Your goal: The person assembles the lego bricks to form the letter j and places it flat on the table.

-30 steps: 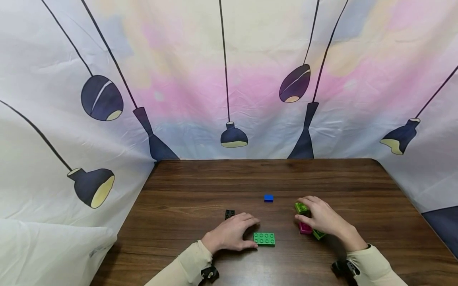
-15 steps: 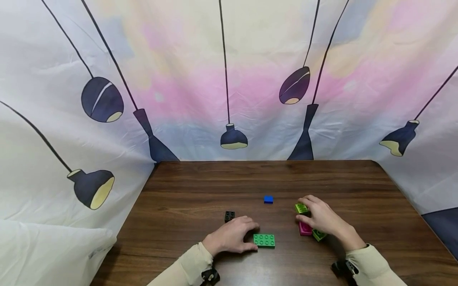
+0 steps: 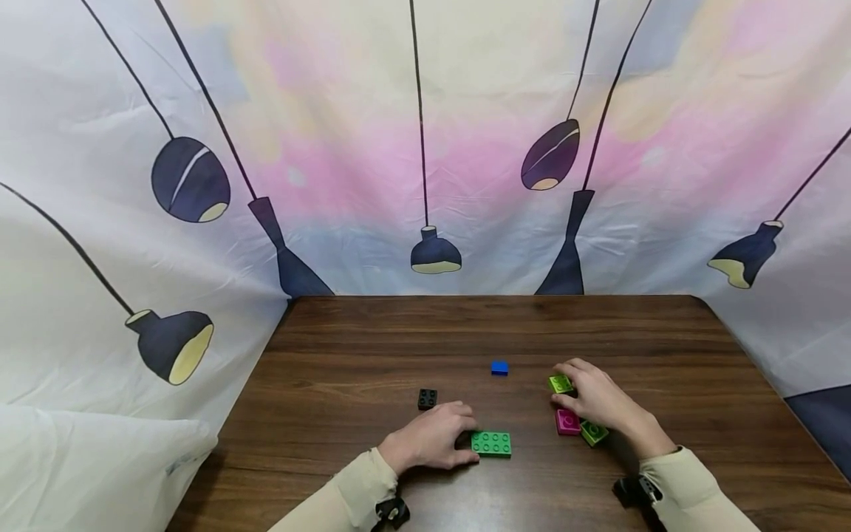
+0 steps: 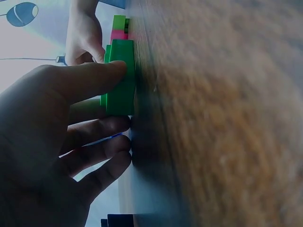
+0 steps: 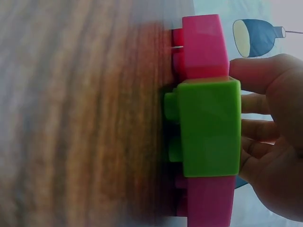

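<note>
Left wrist cam's sideways, with a blurry brown wood-grain table filling the right side. The left hand has its thumb across the front of a green plastic brick and a finger going behind it, though I honestly can't tell how firm the hold is. Past that sit a pink plastic brick, a lime-green plastic brick and the right hand. A black plastic brick pokes in at the bottom edge.
</note>
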A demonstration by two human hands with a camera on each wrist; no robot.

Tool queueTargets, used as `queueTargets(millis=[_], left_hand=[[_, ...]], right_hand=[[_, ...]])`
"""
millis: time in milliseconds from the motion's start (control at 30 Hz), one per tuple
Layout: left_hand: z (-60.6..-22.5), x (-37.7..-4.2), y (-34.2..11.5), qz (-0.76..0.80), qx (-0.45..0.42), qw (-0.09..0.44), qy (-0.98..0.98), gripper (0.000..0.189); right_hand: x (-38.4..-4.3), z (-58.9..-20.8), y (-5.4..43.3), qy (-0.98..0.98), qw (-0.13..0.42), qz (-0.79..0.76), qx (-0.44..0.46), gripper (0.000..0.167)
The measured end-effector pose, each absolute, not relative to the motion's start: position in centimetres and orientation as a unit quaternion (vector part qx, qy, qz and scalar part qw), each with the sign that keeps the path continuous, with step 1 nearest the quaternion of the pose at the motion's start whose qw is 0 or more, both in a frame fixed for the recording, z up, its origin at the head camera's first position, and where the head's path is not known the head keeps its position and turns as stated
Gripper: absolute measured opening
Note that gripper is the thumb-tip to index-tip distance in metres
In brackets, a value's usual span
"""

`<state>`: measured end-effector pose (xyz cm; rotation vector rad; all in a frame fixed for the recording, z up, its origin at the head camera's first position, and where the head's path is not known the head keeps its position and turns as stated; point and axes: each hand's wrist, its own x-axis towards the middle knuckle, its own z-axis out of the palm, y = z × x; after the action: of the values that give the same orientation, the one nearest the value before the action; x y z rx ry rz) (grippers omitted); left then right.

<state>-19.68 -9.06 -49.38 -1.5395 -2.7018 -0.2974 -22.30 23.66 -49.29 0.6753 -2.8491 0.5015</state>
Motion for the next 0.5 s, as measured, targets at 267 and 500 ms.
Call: queueTargets(millis=[267,500], left_hand=[[-49.52,-19.76,-9.00,-0.100,-0.494,0.021,-0.864,0.028],[-49.57,-19.75,-8.83,-0.107,-0.484,-0.002,-0.868,0.029]], right_hand=[[-22.78,-49.26,23.81,-0.955,0.071,0.147,0.246,0.041],[-22.91,-49.34,23.55,-0.956,0.062,0.116,0.262,0.039]])
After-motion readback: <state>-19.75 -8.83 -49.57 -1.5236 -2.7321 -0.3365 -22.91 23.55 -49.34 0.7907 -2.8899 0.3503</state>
